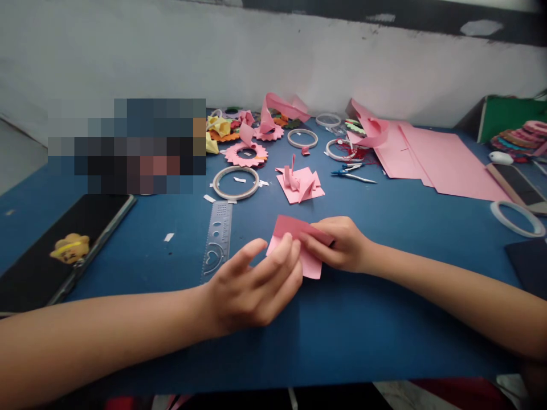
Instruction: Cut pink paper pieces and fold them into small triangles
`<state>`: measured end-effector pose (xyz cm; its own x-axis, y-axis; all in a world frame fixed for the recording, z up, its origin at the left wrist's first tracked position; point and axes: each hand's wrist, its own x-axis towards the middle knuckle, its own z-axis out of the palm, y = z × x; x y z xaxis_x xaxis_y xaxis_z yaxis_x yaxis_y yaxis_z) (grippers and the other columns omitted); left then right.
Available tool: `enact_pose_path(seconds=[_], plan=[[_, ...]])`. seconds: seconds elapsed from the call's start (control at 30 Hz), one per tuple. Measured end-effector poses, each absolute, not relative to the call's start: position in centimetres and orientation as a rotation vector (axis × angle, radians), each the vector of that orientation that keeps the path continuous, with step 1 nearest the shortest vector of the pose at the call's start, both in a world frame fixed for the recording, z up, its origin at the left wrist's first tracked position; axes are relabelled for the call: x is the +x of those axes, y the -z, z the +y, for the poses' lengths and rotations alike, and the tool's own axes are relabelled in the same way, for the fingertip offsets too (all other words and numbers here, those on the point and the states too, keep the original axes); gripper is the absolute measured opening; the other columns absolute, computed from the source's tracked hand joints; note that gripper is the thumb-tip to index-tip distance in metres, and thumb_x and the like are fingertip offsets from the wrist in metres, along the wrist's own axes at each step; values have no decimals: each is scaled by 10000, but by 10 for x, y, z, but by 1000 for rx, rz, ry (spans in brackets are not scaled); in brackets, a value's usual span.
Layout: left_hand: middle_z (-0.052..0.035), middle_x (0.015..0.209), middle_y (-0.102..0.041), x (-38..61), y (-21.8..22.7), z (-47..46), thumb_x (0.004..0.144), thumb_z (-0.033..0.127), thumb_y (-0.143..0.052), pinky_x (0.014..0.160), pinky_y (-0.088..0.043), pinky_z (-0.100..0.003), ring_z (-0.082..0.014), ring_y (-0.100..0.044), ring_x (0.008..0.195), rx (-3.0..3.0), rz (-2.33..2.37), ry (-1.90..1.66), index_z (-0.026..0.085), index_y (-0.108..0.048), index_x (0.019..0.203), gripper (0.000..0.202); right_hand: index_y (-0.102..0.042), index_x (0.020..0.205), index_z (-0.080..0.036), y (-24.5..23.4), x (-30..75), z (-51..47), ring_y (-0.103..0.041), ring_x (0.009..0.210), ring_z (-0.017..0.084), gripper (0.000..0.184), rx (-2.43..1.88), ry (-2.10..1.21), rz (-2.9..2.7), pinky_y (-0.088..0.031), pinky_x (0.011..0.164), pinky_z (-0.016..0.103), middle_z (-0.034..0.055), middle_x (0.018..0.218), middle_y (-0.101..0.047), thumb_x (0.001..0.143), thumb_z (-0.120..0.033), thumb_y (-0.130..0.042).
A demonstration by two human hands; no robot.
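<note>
My right hand [342, 245] pinches a small piece of pink paper [314, 267] by its right side. The paper is bent, with a darker upper flap above a lighter lower part. My left hand [256, 279] is at the paper's left side, its fingertips against the sheet and its thumb held apart. Those fingers hide part of the paper. Just beyond both hands lies a pile of folded pink paper pieces [301, 188]. A clear plastic ruler stencil [217, 236] lies beside my left hand, partly covered by it.
Tape rolls [236, 183], a compass [352, 173] and pink scalloped rings [247, 154] are spread across the blue table [342, 341]. Pink sheets [448, 159] lie at back right. A black tablet-like slab [34, 267] with a bear charm [72, 248] is at left.
</note>
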<state>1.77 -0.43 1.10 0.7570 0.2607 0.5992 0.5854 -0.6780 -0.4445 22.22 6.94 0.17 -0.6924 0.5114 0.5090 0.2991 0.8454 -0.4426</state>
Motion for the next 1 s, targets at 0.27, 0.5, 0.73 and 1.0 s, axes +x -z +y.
enact_pose_path(seconds=[0.27, 0.5, 0.73, 1.0], plan=[[-104, 885, -702, 18, -9, 1, 894, 120, -501, 684, -472, -350, -219, -662, 822, -2414, -495, 732, 87, -645, 925, 152, -410, 590, -185, -1, 220, 70, -336, 440, 63, 318, -790, -100, -2441, -252, 478, 209, -61, 471, -388, 901, -245, -439], [-74, 770, -704, 19, -15, 7, 890, 100, -482, 570, -511, -288, -179, -670, 709, -2531, -471, 580, 97, -637, 908, 157, -477, 595, -181, 5, 218, 67, -378, 441, 90, 306, -764, 112, -2493, -239, 513, 253, -25, 478, -499, 885, -275, -447], [-104, 785, -721, 19, -18, 5, 869, 41, -481, 554, -541, -284, -203, -699, 726, -2478, -557, 626, 74, -640, 868, 162, -467, 532, -183, 5, 219, 67, -365, 416, 93, 351, -874, 232, -2464, -219, 490, 263, -23, 434, -484, 870, -275, -483], [-168, 857, -721, 19, -14, 8, 921, 210, -516, 576, -556, -306, -242, -705, 800, -2544, -471, 583, 33, -658, 911, 227, -494, 577, -178, -4, 230, 56, -407, 467, 107, 327, -818, 337, -2497, -274, 527, 283, -6, 507, -511, 898, -164, -428]])
